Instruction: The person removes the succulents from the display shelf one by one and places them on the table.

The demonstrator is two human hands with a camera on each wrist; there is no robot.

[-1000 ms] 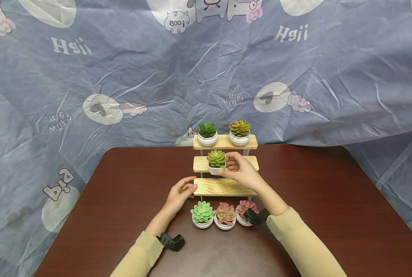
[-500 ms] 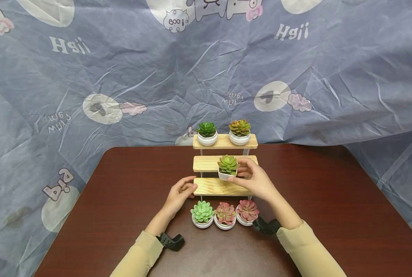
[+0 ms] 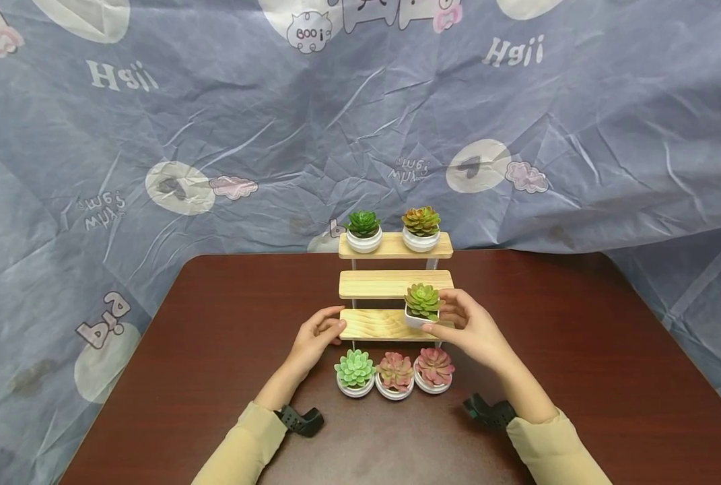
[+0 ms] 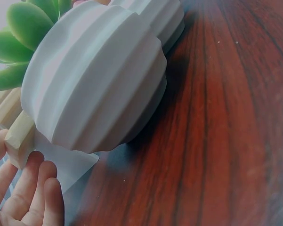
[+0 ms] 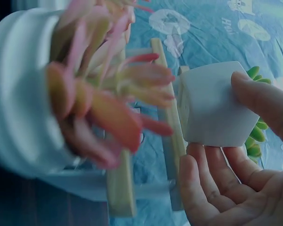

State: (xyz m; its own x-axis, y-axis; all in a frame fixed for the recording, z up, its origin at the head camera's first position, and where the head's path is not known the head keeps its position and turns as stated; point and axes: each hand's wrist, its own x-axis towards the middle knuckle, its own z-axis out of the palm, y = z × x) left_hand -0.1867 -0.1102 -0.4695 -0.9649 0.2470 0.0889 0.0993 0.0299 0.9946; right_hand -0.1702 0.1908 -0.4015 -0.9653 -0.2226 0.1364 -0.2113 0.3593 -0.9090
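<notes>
My right hand (image 3: 470,330) holds a green succulent in a square white pot (image 5: 216,103), thumb on one side and fingers on the other. In the head view this potted succulent appears at the right part of the lowest board of a three-tier wooden plant stand (image 3: 372,325); whether the pot touches the board I cannot tell. My left hand (image 3: 314,340) pinches the left end of that lowest board, the thumb above and fingers below, as the wooden board end (image 4: 20,141) shows in the left wrist view.
On the top board stand a dark green succulent (image 3: 363,232) and an orange-green one (image 3: 421,230). In front of the stand, a pale green succulent (image 3: 355,372) and two pink ones, one in the middle (image 3: 394,375) and one right (image 3: 434,370), line up on the brown table (image 3: 245,303).
My right hand has carried the green succulent from the middle board's left part down and rightward to the lowest board's right part. My left hand stays at the board's left end.
</notes>
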